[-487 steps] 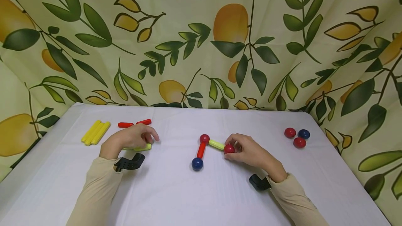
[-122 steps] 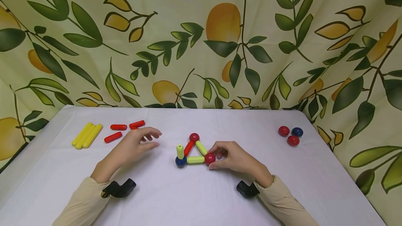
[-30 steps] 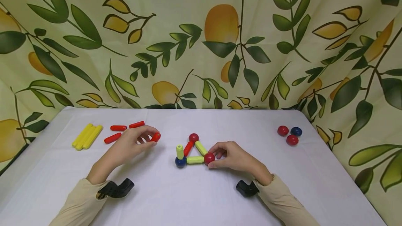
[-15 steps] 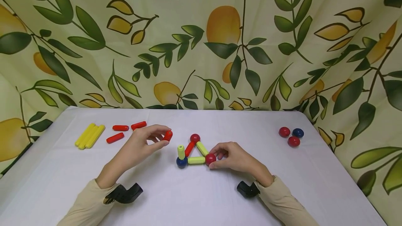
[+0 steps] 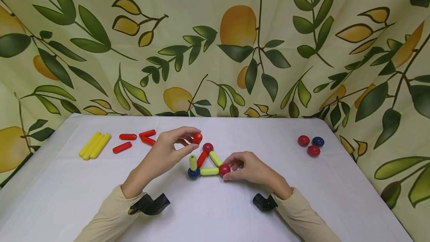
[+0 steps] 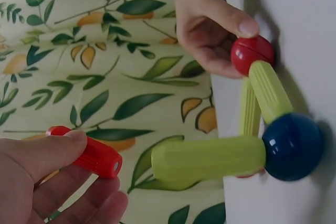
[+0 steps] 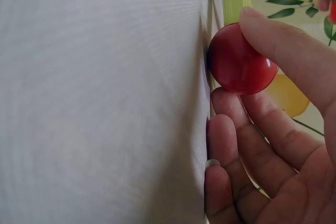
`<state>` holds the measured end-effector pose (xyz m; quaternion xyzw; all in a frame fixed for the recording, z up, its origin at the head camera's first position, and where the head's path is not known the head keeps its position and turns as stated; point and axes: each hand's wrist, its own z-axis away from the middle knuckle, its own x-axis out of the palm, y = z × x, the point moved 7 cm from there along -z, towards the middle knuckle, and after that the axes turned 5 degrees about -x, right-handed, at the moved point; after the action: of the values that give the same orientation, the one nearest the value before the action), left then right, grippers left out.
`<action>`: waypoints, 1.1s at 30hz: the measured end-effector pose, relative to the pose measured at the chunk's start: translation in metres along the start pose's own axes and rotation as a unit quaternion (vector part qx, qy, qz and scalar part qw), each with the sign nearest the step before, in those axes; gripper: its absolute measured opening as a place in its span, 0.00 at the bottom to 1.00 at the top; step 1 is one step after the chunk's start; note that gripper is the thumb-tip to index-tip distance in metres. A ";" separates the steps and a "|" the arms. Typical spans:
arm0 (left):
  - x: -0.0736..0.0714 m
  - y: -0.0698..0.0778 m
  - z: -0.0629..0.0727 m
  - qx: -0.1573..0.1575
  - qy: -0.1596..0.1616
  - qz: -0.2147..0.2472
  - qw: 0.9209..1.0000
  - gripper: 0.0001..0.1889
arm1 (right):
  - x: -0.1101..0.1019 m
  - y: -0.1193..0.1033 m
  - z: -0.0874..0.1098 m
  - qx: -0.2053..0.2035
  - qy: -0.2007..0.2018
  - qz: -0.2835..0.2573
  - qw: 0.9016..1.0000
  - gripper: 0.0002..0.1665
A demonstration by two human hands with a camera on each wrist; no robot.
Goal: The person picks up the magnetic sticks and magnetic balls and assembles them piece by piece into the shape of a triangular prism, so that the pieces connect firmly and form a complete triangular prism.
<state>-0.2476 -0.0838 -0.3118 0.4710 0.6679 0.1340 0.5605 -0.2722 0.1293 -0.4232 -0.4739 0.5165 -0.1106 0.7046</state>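
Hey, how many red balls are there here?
4. The triangle has a far red ball and a near red ball, which the right hand pinches; two loose red balls lie to the right.

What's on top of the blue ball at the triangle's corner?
A yellow-green rod stands upright on the blue ball, its upper end bare. The ball's surface beneath the rod is covered.

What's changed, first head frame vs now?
Left hand moved right, up to the triangle, and now holds a red rod. Two green rods were added: one joins the blue ball to the red ball in the right hand, closing the triangle; the other stands on the blue ball. That red ball moved left and toward the person. Unchanged: right hand's hold, yellow rods, three loose balls.
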 end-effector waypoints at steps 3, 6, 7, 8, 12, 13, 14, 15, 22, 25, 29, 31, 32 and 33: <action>0.006 0.006 -0.004 0.009 -0.005 0.009 1.000 0.22 | 0.000 -0.001 -0.001 -0.001 0.000 0.001 1.000 0.22; 0.013 0.013 -0.008 0.017 -0.008 0.022 1.000 0.22 | 0.000 -0.001 -0.001 -0.001 0.000 0.000 1.000 0.22; 0.016 0.015 -0.008 0.020 -0.009 0.025 0.999 0.22 | 0.000 -0.001 0.000 -0.001 -0.001 0.001 1.000 0.21; 0.018 0.017 -0.008 0.024 -0.009 0.028 0.999 0.22 | 0.000 -0.001 0.000 -0.001 -0.001 0.001 1.000 0.21; 0.028 0.026 -0.006 0.041 -0.016 0.039 0.998 0.21 | 0.000 -0.002 0.000 -0.004 0.000 0.003 1.000 0.21; 0.030 0.028 -0.005 0.045 -0.019 0.041 0.998 0.21 | 0.000 -0.003 0.000 -0.006 0.000 0.004 1.000 0.21; 0.033 0.029 -0.005 0.048 -0.021 0.043 0.998 0.20 | 0.000 -0.003 0.000 -0.007 0.000 0.004 1.000 0.21; 0.035 0.031 -0.004 0.050 -0.024 0.046 0.997 0.19 | 0.000 -0.004 0.000 -0.009 0.000 0.004 1.000 0.21; 0.053 0.039 0.001 0.057 -0.046 0.060 0.996 0.17 | -0.002 -0.005 0.001 -0.018 -0.003 0.007 1.000 0.19; 0.061 0.038 0.002 0.062 -0.055 0.064 0.995 0.16 | -0.002 -0.005 0.000 -0.026 -0.004 0.007 1.000 0.17; 0.073 0.034 0.002 0.081 -0.060 0.074 0.992 0.14 | -0.002 -0.005 0.000 -0.031 -0.006 0.008 0.999 0.16; 0.079 0.031 0.002 0.083 -0.062 0.082 0.991 0.14 | -0.002 -0.005 0.000 -0.030 -0.008 0.007 1.000 0.15; 0.080 0.029 0.002 0.080 -0.062 0.086 0.991 0.14 | -0.002 -0.004 0.000 -0.028 -0.008 0.007 1.000 0.15; 0.082 0.027 0.002 0.076 -0.061 0.089 0.991 0.14 | -0.002 -0.004 0.000 -0.027 -0.008 0.005 1.000 0.15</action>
<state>-0.2269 -0.0061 -0.3446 0.5771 0.5961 0.1036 0.5485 -0.2715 0.1285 -0.4192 -0.4908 0.5161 -0.0891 0.6963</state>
